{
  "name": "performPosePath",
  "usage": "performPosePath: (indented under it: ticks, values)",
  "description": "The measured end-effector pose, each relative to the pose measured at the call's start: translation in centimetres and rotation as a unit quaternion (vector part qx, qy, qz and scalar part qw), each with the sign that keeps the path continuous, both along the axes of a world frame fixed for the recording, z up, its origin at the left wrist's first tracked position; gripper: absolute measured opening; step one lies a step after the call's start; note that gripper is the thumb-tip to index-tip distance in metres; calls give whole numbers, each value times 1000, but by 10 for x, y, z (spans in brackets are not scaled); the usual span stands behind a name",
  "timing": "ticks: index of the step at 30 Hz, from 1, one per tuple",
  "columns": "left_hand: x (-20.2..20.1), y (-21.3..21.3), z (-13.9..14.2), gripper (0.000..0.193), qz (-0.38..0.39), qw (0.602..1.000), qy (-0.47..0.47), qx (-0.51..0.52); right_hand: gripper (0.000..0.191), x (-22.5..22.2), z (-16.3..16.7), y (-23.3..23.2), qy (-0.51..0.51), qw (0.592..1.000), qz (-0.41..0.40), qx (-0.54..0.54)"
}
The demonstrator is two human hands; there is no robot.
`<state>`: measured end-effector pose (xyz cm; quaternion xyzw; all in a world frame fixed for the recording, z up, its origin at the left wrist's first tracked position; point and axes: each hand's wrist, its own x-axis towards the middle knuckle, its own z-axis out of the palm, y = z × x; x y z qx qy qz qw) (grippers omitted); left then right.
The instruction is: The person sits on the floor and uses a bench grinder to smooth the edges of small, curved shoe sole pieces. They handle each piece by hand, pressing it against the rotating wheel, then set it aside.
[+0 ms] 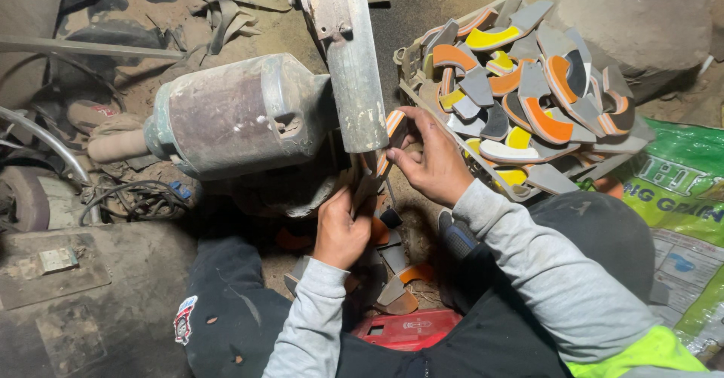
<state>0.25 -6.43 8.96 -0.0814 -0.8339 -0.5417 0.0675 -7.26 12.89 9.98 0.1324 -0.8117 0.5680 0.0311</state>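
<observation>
under the grey metal column of a dusty motor-driven machine, in the head view: left hand closed around a curved grey-and-orange sole piece, gripping its lower end; right hand pinching the upper end of the same piece right beside the column's foot, fingertips touching or nearly touching the metal. exactly where the working edge of the machine sits, hidden behind the column and hands, so impossible to tell. likely risk, judged from this: fingers drawn against the moving part, caused by holding so small a piece so close to it with bare skin. likely too: the piece snatched or twisted out of the two-handed grip, since only its ends are held. loose grey sleeve cuffs near the machine, possibly catching. just to the right, a crate heaped with more curved pieces in grey, orange and yellow, stacked above its rim and leaning; a nudge from the right elbow could well spill them. below the hands, finished or discarded pieces scattered on the dirty floor between the knees, beside a red box; poor footing and clutter there. cables tangled at left near the motor, a snag hazard. dim light overall, making the contact point hard to watch.
</observation>
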Motion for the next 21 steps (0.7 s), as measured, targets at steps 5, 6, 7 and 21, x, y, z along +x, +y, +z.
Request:
performPosePath:
  ticks: [5,6,7,21]
  values:
    - [1,-9,0,10,5,999,-43,-33,57,6,-5,-7,-25,999,-2,-34]
    - [1,-11,-1,9,3,998,-47,-39,56,8,-6,-8,-28,999,-6,-28]
    - [2,-14,-1,8,1,998,-51,-45,55,9,-8,-9,-30,999,-11,-23]
    - [3,-35,17,15,-35,985,-147,-84,59,26,-35,-19,-32,998,-44,21]
